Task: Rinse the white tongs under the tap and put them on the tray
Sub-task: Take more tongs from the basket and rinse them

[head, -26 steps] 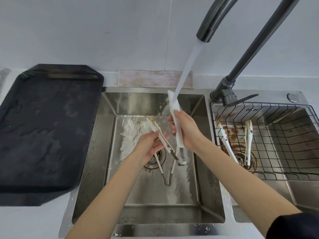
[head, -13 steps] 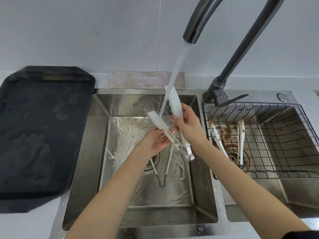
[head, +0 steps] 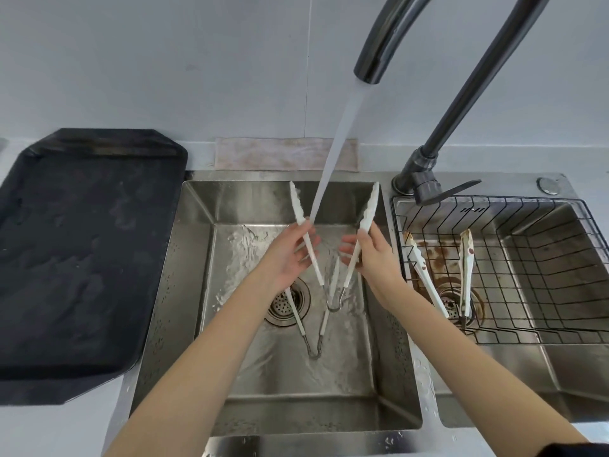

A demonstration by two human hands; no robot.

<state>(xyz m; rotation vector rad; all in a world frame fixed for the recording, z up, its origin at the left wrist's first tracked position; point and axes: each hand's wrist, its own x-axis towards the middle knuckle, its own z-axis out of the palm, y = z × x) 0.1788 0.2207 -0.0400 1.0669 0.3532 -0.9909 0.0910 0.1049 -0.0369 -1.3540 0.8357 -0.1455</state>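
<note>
Spreading into a wide V, the white tongs [head: 329, 245] are held above the left sink basin [head: 184, 291], hinge low and toward the person, both scalloped tips pointing up and away toward the back rim. Each arm's long axis slants outward from the hinge. Water from the tap [head: 372, 64] runs down between the two arms and strikes by the left one. The left hand [head: 286, 258] has its fingers closed around the left arm at mid-length, palm turned inward; the right hand [head: 372, 255] pinches the right arm between thumb and fingers. Both forearms reach in from the near rim. Another pair of tongs [head: 309, 328] lies on the basin floor beside the drain [head: 290, 301]. The black tray [head: 79, 252] sits on the counter beside the basin's left edge.
</note>
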